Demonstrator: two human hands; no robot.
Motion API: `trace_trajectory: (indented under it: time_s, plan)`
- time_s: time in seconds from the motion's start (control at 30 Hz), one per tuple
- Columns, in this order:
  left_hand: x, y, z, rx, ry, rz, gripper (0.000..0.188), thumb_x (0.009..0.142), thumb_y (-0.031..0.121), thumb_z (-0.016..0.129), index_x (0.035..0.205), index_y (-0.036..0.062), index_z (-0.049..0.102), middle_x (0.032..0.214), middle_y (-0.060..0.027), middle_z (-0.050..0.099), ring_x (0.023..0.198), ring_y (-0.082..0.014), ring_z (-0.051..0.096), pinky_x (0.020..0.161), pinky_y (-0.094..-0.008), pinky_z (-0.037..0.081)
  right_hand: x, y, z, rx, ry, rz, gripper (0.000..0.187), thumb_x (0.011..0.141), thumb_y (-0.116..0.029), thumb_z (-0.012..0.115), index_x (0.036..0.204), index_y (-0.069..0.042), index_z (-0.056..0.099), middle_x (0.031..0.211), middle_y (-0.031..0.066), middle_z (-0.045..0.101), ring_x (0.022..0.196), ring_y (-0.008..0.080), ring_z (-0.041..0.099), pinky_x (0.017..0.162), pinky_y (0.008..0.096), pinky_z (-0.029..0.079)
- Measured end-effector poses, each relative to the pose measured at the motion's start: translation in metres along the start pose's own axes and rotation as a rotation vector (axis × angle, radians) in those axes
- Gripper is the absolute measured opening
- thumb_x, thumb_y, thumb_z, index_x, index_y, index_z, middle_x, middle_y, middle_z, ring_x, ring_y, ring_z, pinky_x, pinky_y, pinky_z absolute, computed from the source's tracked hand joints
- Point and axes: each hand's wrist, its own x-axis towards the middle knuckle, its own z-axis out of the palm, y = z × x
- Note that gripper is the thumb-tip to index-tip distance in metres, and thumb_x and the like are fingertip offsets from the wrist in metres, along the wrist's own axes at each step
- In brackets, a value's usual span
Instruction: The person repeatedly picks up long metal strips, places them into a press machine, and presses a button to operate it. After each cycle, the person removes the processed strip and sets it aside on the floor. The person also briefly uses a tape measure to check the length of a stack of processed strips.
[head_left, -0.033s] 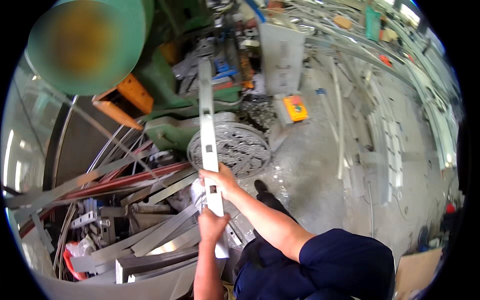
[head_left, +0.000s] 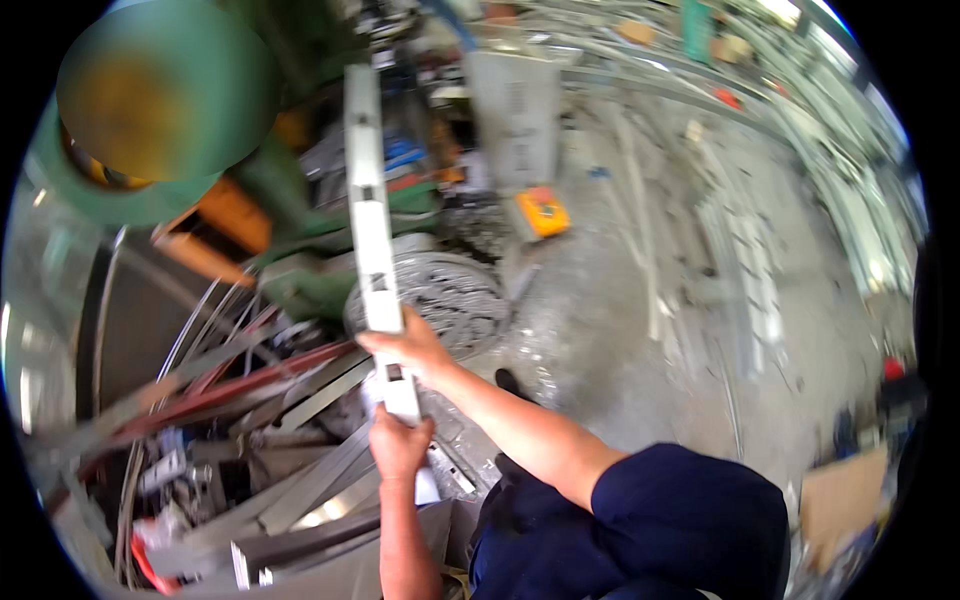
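Observation:
A long, silvery square metal tube (head_left: 371, 230) with several cut-out square openings points away from me, a little left of the middle. My left hand (head_left: 400, 446) is closed around it near its near end. A short way farther along, my right hand (head_left: 412, 350) is wrapped around the same tube, its fingers across the top face. The tube's far end reaches over the bed of a green machine (head_left: 310, 290). Below the tube is a round, flat heap of small metal scraps (head_left: 450, 300).
A large round green machine part (head_left: 165, 90) looms at the upper left, beside an orange bracket (head_left: 215, 230). Loose metal bars and offcuts (head_left: 300, 480) crowd the lower left. A yellow switch box (head_left: 542, 212) stands beyond the scraps. Long profiles (head_left: 755, 270) lie at the right.
The tube's far end has moved farther out and up over the machine bed. Both hands keep their hold. The whole view has shifted, so the surroundings appear farther left.

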Motion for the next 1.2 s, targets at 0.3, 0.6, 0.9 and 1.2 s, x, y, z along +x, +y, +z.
trace_trajectory:
  time_s: [0.3,0.6,0.9,1.2]
  plan:
    - [-0.075,0.079,0.146,-0.656,-0.508,0.276,0.067,0.079,0.021,0.082,0.127,-0.0046,0.044,0.085,-0.0089,0.064,0.078,-0.0159,0.061,0.072,-0.0291,0.05,-0.086,-0.099,-0.212,-0.717,0.606,-0.361,0.08,0.077,-0.014,0.079,0.142,-0.008,0.032,0.112,0.0167,0.061,0.096,0.0232,0.064,0.08,0.0344,0.055]
    - [-0.136,-0.175,0.2,0.74,-1.018,0.143,0.055,0.082,0.051,0.065,0.099,-0.0013,0.067,0.091,-0.0252,0.068,0.088,-0.0407,0.067,0.079,-0.0486,0.052,-0.284,-0.174,-0.575,-1.299,1.139,0.008,0.062,0.069,-0.022,0.076,0.125,-0.007,0.055,0.122,0.0198,0.055,0.111,0.0378,0.055,0.095,0.043,0.047]
    - [-0.177,-0.011,0.299,0.508,-0.932,-0.25,0.041,0.087,0.042,0.062,0.099,0.004,0.07,0.092,-0.0224,0.069,0.088,-0.039,0.066,0.076,-0.0467,0.051,-0.288,-0.219,-0.864,-1.375,1.329,0.292,0.062,0.065,-0.027,0.076,0.123,-0.012,0.057,0.131,0.0096,0.049,0.125,0.0331,0.043,0.096,0.0528,0.042]
    - [-0.181,0.138,0.32,0.367,-0.816,-0.525,0.036,0.087,0.033,0.064,0.1,0.0008,0.071,0.082,-0.0132,0.07,0.074,-0.0176,0.066,0.069,-0.0355,0.051,-0.253,-0.211,-0.949,-1.249,1.222,0.438,0.074,0.064,-0.03,0.079,0.132,-0.015,0.053,0.135,0.0096,0.048,0.127,0.0329,0.042,0.099,0.0573,0.038]
